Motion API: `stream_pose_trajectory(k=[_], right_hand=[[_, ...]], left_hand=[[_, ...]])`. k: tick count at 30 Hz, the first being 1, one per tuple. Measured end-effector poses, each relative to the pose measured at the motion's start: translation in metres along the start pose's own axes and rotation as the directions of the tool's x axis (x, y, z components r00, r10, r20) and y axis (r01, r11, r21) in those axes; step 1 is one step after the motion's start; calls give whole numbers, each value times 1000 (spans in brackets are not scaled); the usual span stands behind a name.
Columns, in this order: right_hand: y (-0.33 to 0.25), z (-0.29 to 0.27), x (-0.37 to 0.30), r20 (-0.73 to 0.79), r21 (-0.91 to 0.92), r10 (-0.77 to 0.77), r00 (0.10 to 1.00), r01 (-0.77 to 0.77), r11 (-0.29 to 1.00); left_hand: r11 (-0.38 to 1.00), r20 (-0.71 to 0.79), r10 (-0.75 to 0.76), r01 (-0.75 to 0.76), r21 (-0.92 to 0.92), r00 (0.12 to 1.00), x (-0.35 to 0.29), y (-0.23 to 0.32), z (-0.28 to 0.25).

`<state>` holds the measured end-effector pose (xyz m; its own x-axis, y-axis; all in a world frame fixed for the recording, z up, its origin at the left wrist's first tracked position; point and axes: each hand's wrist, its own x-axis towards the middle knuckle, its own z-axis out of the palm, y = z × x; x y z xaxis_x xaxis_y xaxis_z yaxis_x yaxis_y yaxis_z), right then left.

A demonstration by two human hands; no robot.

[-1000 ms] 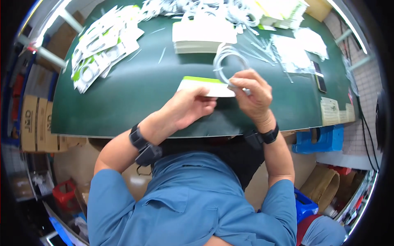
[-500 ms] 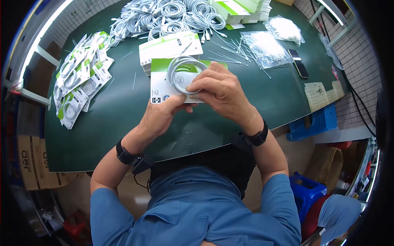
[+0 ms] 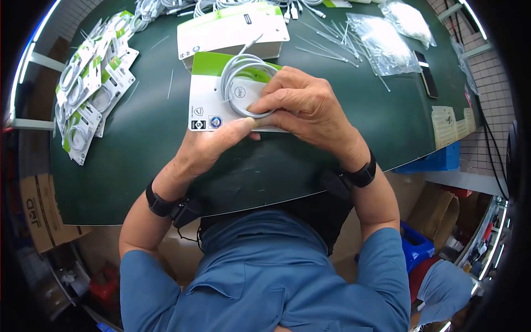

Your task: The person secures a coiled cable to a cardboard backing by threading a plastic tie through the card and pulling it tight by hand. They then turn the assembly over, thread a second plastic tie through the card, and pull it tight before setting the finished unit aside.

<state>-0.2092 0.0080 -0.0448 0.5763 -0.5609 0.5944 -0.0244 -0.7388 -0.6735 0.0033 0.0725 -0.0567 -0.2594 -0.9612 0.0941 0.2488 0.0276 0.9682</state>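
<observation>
A green-and-white packaging card (image 3: pixel 203 91) is tilted up over the middle of the table. My left hand (image 3: pixel 213 145) grips its lower edge, thumb in front and fingers mostly hidden behind. A coiled white cable (image 3: pixel 225 83) lies against the card's front, one plug end pointing up past the top edge. My right hand (image 3: pixel 310 105) is closed, thumb and fingers pinching the coil at its lower right and covering the card's right part. My left thumb tip reaches the bottom of the coil. Just behind stands a stack of similar cards (image 3: pixel 221 34).
Cards with coiled cables (image 3: pixel 83 91) are piled at the left. A heap of white cables (image 3: pixel 221 4) lies at the back. To the right are loose thin white ties (image 3: pixel 332 48), plastic bags (image 3: pixel 381 41), a phone (image 3: pixel 426 74) and paper sheets (image 3: pixel 453 124). Another person's sleeve (image 3: pixel 445 288) shows at lower right.
The view has shifted, so the back of the table sits higher in the picture. Both hands keep nearly the same hold on the card and the coiled cable.
</observation>
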Motion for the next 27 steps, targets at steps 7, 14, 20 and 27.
stream_pose_trajectory(k=[7,14,20,27], right_hand=[[-1,13,0,10,-22,-11,1000,11,1000],[-5,16,-2,-32,2,65,997,-65,998],[-5,16,-1,-22,-35,-16,1000,15,999],[-4,15,-2,-19,-28,-64,998,64,998]], left_hand=[[988,-265,-124,143,52,956,1,2,11],[988,-366,-1,57,142,931,5,-4,17],[997,-366,3,23,67,931,5,1,19],[987,-376,-14,74,145,927,2,5,23]])
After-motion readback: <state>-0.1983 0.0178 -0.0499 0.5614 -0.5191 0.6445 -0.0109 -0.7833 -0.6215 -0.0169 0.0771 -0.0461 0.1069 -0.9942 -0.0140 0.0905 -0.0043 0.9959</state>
